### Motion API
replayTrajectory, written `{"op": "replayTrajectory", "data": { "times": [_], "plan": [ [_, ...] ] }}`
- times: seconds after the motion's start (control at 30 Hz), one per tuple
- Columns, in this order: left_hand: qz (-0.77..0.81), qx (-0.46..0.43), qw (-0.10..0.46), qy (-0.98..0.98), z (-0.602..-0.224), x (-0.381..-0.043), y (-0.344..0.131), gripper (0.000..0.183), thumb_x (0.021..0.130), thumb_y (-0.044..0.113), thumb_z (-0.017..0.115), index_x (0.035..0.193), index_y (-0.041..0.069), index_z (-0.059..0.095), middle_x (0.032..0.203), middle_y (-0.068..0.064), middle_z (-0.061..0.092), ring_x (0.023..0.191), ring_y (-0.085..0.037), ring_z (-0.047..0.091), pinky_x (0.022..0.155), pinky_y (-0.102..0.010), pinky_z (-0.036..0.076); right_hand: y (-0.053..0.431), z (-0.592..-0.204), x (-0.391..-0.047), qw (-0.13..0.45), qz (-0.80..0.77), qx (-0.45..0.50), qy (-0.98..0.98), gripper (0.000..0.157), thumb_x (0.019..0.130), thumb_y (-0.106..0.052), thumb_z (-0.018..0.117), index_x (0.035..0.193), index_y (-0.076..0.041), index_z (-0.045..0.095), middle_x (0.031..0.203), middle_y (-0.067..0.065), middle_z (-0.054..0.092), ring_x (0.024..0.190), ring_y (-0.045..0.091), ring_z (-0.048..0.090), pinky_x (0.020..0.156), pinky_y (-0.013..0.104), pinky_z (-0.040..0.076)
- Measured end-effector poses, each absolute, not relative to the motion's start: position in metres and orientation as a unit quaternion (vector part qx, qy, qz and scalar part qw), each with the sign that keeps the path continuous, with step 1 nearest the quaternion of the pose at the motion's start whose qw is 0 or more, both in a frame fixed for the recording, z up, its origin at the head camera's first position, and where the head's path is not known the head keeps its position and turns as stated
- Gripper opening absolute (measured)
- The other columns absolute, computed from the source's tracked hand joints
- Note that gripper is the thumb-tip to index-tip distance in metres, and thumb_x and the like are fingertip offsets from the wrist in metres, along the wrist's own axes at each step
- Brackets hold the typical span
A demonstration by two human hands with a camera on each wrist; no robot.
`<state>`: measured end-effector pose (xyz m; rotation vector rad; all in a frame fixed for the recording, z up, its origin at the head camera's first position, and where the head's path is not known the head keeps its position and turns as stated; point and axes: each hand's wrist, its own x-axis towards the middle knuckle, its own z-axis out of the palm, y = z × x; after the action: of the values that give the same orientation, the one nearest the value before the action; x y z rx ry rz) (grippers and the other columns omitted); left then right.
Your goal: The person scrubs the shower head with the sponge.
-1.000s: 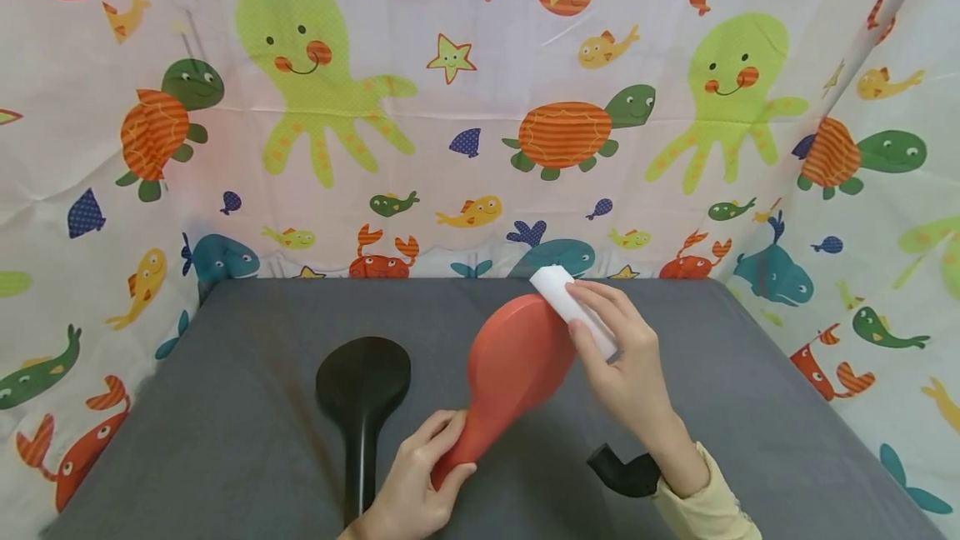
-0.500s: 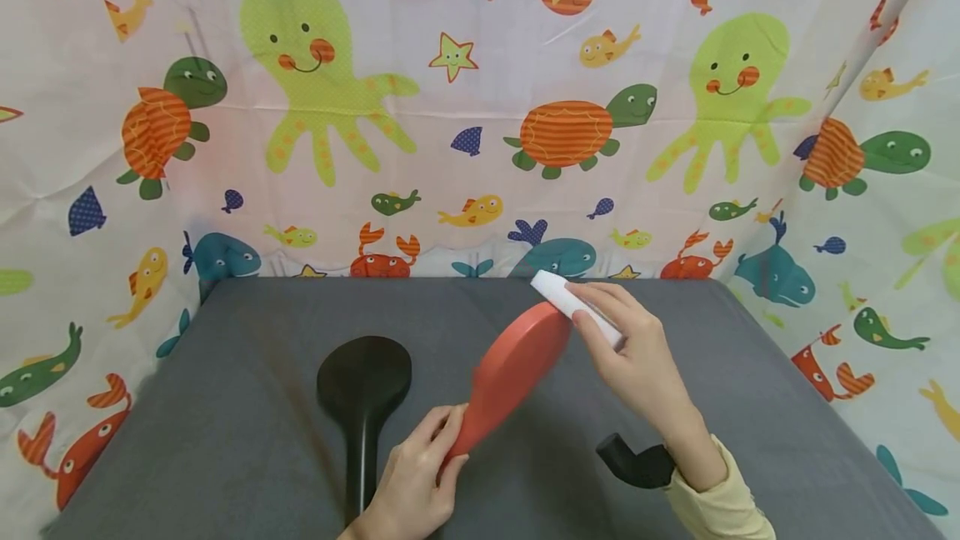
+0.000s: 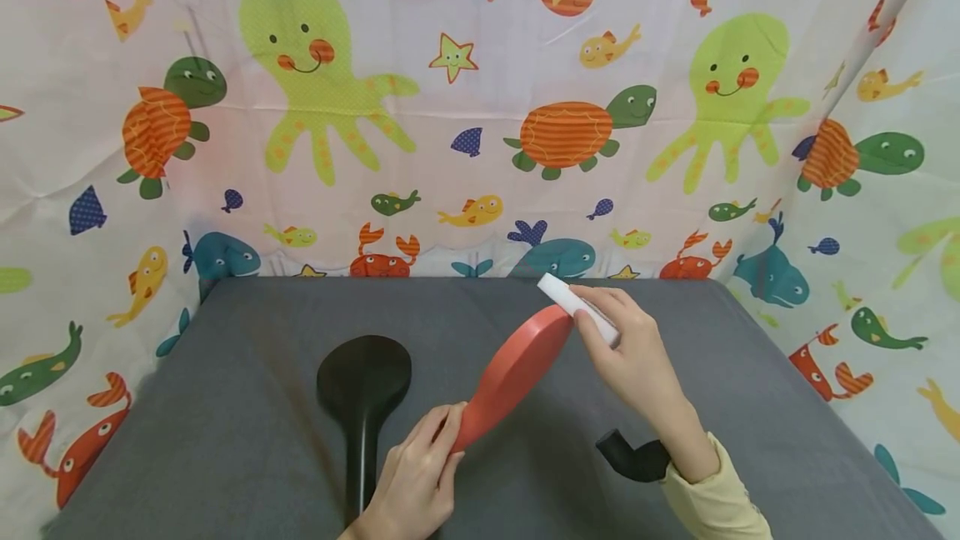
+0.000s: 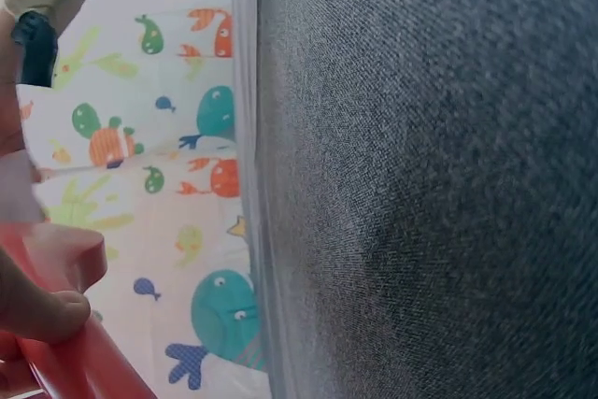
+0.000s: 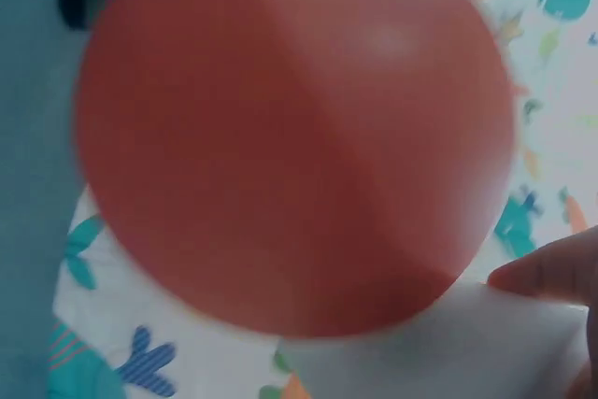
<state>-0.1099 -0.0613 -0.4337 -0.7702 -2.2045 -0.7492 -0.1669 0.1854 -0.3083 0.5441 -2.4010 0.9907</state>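
Note:
My left hand (image 3: 420,461) grips the short handle of a red ladle (image 3: 517,365), raised above the table with its round head tilted up to the right. In my right hand (image 3: 626,348), a white sponge block (image 3: 577,309) is pinched between thumb and fingers. The sponge meets the upper rim of the ladle's head. Up close in the right wrist view, the red head (image 5: 290,147) looks smooth and round, with the sponge (image 5: 420,352) at its lower edge. In the left wrist view, a thumb (image 4: 47,310) presses on the red handle.
A black ladle (image 3: 363,382) lies on the grey table (image 3: 247,407) left of the hands, its handle running toward the front edge. A curtain (image 3: 480,90) printed with sea animals stands behind and at both sides. A black wrist camera (image 3: 633,457) sits at the right wrist.
The red ladle has turned from broad side to nearly edge-on and dipped slightly. The sponge stays at its upper rim, shifted slightly right and down. Both hands keep their hold.

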Motion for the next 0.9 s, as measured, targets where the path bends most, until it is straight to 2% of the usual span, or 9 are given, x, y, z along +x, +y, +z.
{"op": "replayTrajectory", "data": {
  "times": [0.13,0.27,0.4,0.53,0.57,0.63,0.9],
  "plan": [
    [-0.294,-0.290,0.330,-0.849,-0.434,-0.110,-0.061,0.060,0.060,-0.004,0.077,0.117,0.001,0.058,0.105,-0.005,0.057,0.090,-0.015,0.059,0.062,-0.030,0.054,0.184,-0.313,-0.167,0.258,0.346,0.204,-0.879,0.033,0.090,-0.013,0.059,0.122,-0.010,0.060,0.116,0.008,0.057,0.090,0.021,0.055,0.060,0.031,0.053],
    [-0.300,-0.279,0.310,-0.858,-0.434,-0.110,-0.061,0.060,0.061,-0.004,0.077,0.117,0.001,0.057,0.105,-0.006,0.057,0.090,-0.016,0.059,0.062,-0.031,0.055,0.166,-0.311,-0.157,0.342,0.293,0.292,-0.844,0.034,0.088,-0.017,0.057,0.121,-0.011,0.061,0.121,0.011,0.054,0.101,0.025,0.052,0.065,0.041,0.054],
    [-0.294,-0.274,0.309,-0.862,-0.435,-0.111,-0.061,0.057,0.062,-0.003,0.076,0.117,0.001,0.058,0.104,-0.007,0.057,0.088,-0.015,0.059,0.061,-0.030,0.055,0.138,-0.318,-0.140,0.397,0.168,0.389,-0.814,0.035,0.085,-0.022,0.053,0.117,-0.010,0.063,0.124,0.015,0.053,0.109,0.034,0.049,0.073,0.049,0.049],
    [-0.284,-0.278,0.317,-0.861,-0.436,-0.112,-0.060,0.057,0.061,-0.005,0.075,0.115,0.000,0.058,0.104,-0.007,0.057,0.086,-0.014,0.058,0.059,-0.027,0.054,0.120,-0.333,-0.127,0.405,0.024,0.445,-0.798,0.037,0.083,-0.018,0.047,0.113,-0.008,0.065,0.125,0.016,0.054,0.113,0.036,0.050,0.078,0.047,0.047],
    [-0.283,-0.278,0.317,-0.861,-0.436,-0.112,-0.060,0.057,0.060,-0.005,0.075,0.115,-0.001,0.058,0.104,-0.007,0.057,0.086,-0.014,0.058,0.059,-0.027,0.054,0.118,-0.335,-0.125,0.402,0.008,0.448,-0.798,0.037,0.080,-0.018,0.051,0.113,-0.008,0.066,0.126,0.015,0.054,0.114,0.035,0.049,0.079,0.046,0.046],
    [-0.281,-0.277,0.315,-0.863,-0.436,-0.112,-0.060,0.058,0.060,-0.006,0.075,0.115,-0.001,0.058,0.103,-0.007,0.057,0.087,-0.015,0.059,0.060,-0.028,0.054,0.118,-0.335,-0.126,0.406,-0.003,0.437,-0.803,0.037,0.080,-0.018,0.049,0.112,-0.008,0.066,0.125,0.015,0.055,0.114,0.035,0.050,0.079,0.046,0.046],
    [-0.289,-0.273,0.292,-0.870,-0.434,-0.109,-0.060,0.058,0.061,-0.004,0.078,0.116,0.000,0.058,0.103,-0.008,0.057,0.089,-0.017,0.059,0.063,-0.032,0.055,0.146,-0.316,-0.150,0.418,0.137,0.295,-0.848,0.036,0.082,-0.021,0.052,0.114,-0.009,0.064,0.116,0.017,0.058,0.097,0.036,0.054,0.063,0.048,0.050]
  ]
}}
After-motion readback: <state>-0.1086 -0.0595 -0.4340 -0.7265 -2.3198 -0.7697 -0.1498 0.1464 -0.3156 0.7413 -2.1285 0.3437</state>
